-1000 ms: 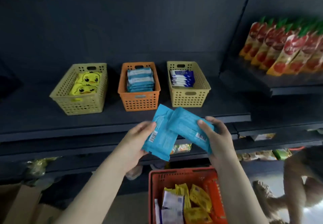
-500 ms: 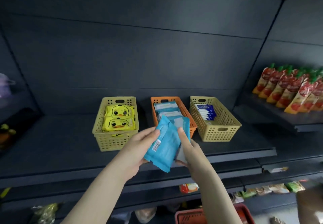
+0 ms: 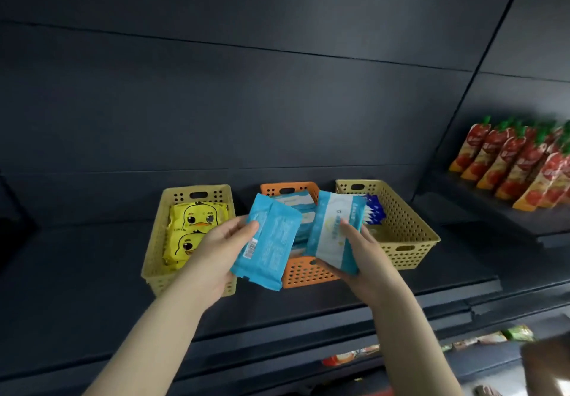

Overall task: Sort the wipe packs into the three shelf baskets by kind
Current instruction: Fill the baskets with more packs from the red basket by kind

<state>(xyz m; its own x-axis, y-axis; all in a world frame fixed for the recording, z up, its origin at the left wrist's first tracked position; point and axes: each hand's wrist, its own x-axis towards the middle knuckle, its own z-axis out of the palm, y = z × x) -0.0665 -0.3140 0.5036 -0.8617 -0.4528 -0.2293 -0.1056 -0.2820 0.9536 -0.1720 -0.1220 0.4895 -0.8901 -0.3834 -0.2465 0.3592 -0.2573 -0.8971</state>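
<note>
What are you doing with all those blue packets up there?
A person is sorting wipe packs into three baskets on a shelf. The left hand holds one blue pack and the right hand holds another blue pack, both in front of the orange basket, which already has blue packs like them. The basket on the left holds yellow duck packs; the basket on the right holds dark blue-and-white packs.

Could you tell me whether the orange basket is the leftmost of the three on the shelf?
No, the orange basket sits in the middle, between two yellow baskets.
</note>
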